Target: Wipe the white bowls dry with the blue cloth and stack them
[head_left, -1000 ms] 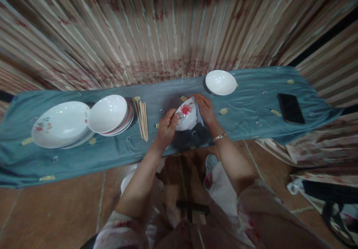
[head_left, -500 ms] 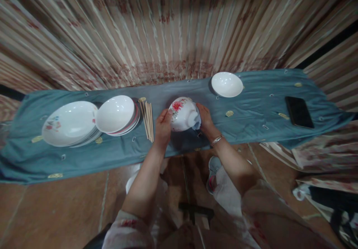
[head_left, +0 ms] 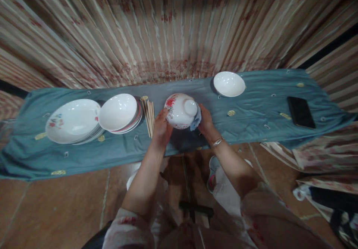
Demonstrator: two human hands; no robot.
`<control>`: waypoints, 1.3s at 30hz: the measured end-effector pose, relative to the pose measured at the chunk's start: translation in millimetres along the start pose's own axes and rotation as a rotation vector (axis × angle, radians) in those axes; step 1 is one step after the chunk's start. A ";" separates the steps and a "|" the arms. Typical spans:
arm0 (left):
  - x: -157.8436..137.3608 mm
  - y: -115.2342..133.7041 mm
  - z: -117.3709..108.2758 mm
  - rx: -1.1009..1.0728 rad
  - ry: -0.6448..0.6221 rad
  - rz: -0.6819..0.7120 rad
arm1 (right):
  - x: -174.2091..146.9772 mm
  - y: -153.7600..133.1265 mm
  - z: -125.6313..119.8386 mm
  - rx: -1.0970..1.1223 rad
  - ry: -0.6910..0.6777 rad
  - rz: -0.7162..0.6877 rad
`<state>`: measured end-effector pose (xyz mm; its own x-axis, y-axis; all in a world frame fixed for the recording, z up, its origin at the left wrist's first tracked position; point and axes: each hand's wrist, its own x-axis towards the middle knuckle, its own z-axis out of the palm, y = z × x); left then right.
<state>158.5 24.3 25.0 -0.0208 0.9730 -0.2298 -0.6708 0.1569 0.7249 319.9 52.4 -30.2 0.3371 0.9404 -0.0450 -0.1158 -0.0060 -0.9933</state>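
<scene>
A white bowl (head_left: 180, 112) with red flowers is tipped on its side above the table, its foot ring turned up toward me and to the right. My left hand (head_left: 162, 127) is closed on the bowl's left edge. At the bowl's right side, my right hand (head_left: 206, 121) is closed on a light blue cloth (head_left: 196, 120) pressed against the bowl. The fingertips behind the bowl and cloth are hidden. A silver bracelet (head_left: 217, 142) circles my right wrist. Just left of my left hand lie several wooden chopsticks (head_left: 149, 118).
On the teal tablecloth (head_left: 92, 163), a stack of large flowered plates (head_left: 74, 124) stands at far left, beside a stack of bowls (head_left: 119, 112). Another white bowl (head_left: 229, 84) is at back right. A black phone (head_left: 300, 112) lies at far right. A pleated curtain (head_left: 179, 36) hangs behind.
The held bowl has turned, so its foot ring now faces more upward and its red flower sits further left. Both hands still hold on. The view has shifted slightly.
</scene>
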 end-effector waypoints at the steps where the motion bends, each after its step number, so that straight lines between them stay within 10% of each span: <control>1: 1.1 -0.6 0.1 -0.019 0.009 -0.022 | -1.7 0.4 2.2 0.028 0.024 0.016; 11: 10.3 -3.2 -1.9 0.004 0.039 -0.019 | -33.7 1.5 16.9 -0.140 0.040 -0.135; 24: 3.1 5.5 13.7 0.040 0.069 -0.024 | -61.4 2.7 19.1 -0.736 -0.144 -0.723; 39: -9.9 -10.5 18.1 0.113 -0.071 0.010 | -53.7 -13.9 12.2 -0.881 -0.239 -0.824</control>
<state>179.2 16.1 31.5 0.0282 0.9835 -0.1785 -0.5826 0.1613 0.7966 292.0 6.2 -12.7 -0.1792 0.8099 0.5586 0.7521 0.4788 -0.4528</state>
